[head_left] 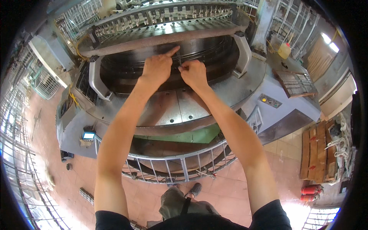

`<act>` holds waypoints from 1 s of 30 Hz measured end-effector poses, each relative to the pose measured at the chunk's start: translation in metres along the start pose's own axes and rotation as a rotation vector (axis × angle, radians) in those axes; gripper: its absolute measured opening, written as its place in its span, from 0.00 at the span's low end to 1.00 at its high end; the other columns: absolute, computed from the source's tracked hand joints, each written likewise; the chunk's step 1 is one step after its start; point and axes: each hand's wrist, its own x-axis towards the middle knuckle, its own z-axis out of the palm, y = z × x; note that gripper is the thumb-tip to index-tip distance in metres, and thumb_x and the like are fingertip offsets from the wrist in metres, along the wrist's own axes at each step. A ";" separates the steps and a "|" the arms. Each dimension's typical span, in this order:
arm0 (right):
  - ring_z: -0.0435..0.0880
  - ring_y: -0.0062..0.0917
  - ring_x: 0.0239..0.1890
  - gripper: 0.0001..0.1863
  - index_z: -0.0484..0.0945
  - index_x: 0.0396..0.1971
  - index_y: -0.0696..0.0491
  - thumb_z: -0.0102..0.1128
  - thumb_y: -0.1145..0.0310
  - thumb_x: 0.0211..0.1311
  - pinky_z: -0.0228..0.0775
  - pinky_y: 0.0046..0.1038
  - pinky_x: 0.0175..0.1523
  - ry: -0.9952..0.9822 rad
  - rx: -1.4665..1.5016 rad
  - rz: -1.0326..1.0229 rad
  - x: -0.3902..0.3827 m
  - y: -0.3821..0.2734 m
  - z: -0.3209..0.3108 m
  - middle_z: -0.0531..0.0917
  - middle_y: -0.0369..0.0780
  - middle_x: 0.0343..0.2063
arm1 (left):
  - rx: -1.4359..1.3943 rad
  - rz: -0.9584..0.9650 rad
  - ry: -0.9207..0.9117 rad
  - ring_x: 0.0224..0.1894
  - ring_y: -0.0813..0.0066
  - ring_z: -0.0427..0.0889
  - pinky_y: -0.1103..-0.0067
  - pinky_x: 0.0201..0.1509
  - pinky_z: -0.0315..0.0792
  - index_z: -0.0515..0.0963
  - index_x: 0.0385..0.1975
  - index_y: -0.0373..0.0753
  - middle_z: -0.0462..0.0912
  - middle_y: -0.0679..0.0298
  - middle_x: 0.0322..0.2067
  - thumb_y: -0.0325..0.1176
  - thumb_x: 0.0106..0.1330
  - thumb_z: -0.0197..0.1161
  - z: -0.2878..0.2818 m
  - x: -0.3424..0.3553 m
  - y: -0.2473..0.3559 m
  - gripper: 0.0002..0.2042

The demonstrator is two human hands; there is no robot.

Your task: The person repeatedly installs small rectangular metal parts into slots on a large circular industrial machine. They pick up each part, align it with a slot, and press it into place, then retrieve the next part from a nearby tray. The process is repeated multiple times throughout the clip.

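Both arms reach over the metal ring table (pixel 199 105) of a large round machine that looks like a circular knitting machine. My left hand (pixel 158 68) is at the dark, shiny cylinder (pixel 130 63), its index finger stretched out against the surface and the other fingers curled. Just to its right, my right hand (pixel 194 73) is closed in a pinch close to the cylinder. A thin, dark, upright strip (pixel 179 58) shows at its fingertips; whether the pinch holds it or something smaller is too fine to make out.
Above my hands runs a curved rim (pixel 168 40) below rows of metal parts. Grey brackets (pixel 242 55) stand on both sides. A curved metal railing (pixel 184 168) lies between my body and the machine. At right are a control panel (pixel 270 101), a yellow bottle (pixel 284 50) and a wooden crate (pixel 316 153).
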 end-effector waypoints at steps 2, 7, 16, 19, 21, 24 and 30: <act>0.86 0.47 0.40 0.08 0.89 0.28 0.55 0.69 0.67 0.50 0.78 0.41 0.48 0.043 0.010 -0.060 -0.001 0.003 -0.001 0.87 0.51 0.31 | -0.037 0.049 0.070 0.37 0.51 0.87 0.60 0.41 0.81 0.59 0.75 0.54 0.87 0.51 0.35 0.23 0.61 0.59 0.002 0.000 -0.004 0.39; 0.87 0.46 0.38 0.08 0.89 0.28 0.54 0.68 0.68 0.50 0.79 0.40 0.47 -0.047 -0.021 0.040 -0.008 0.006 -0.004 0.87 0.50 0.30 | -0.088 0.075 0.029 0.38 0.50 0.87 0.59 0.43 0.80 0.59 0.75 0.54 0.87 0.51 0.37 0.23 0.60 0.60 0.009 -0.001 0.003 0.39; 0.87 0.45 0.33 0.07 0.89 0.27 0.53 0.72 0.66 0.49 0.79 0.38 0.41 0.265 0.127 -0.033 0.037 0.017 0.034 0.87 0.48 0.27 | -0.035 -0.133 0.056 0.40 0.48 0.87 0.60 0.41 0.82 0.59 0.75 0.52 0.87 0.48 0.37 0.21 0.56 0.62 -0.017 0.011 0.013 0.42; 0.87 0.44 0.32 0.11 0.89 0.28 0.52 0.76 0.62 0.48 0.79 0.37 0.40 0.293 0.206 0.024 0.051 0.020 0.044 0.87 0.47 0.27 | 0.022 -0.134 0.101 0.40 0.54 0.88 0.64 0.41 0.82 0.65 0.72 0.49 0.88 0.52 0.36 0.23 0.57 0.61 -0.020 0.015 0.014 0.37; 0.87 0.44 0.31 0.13 0.90 0.29 0.52 0.78 0.59 0.47 0.79 0.36 0.40 0.303 0.346 0.082 0.057 0.018 0.047 0.87 0.47 0.26 | 0.046 -0.131 0.109 0.40 0.57 0.88 0.66 0.41 0.82 0.68 0.70 0.46 0.88 0.55 0.36 0.25 0.58 0.61 -0.022 0.017 0.012 0.34; 0.87 0.44 0.30 0.14 0.90 0.28 0.51 0.78 0.56 0.48 0.79 0.37 0.39 0.260 0.284 0.124 0.059 0.014 0.042 0.86 0.47 0.24 | 0.054 -0.113 0.106 0.40 0.57 0.89 0.66 0.42 0.83 0.70 0.68 0.44 0.88 0.55 0.37 0.25 0.59 0.61 -0.021 0.014 0.012 0.32; 0.88 0.42 0.30 0.25 0.89 0.24 0.52 0.75 0.41 0.48 0.79 0.39 0.34 0.255 -0.139 0.086 0.059 0.003 0.017 0.86 0.48 0.24 | -0.040 -0.094 0.136 0.37 0.55 0.88 0.65 0.42 0.82 0.84 0.43 0.40 0.85 0.58 0.50 0.22 0.53 0.63 -0.003 0.006 0.011 0.16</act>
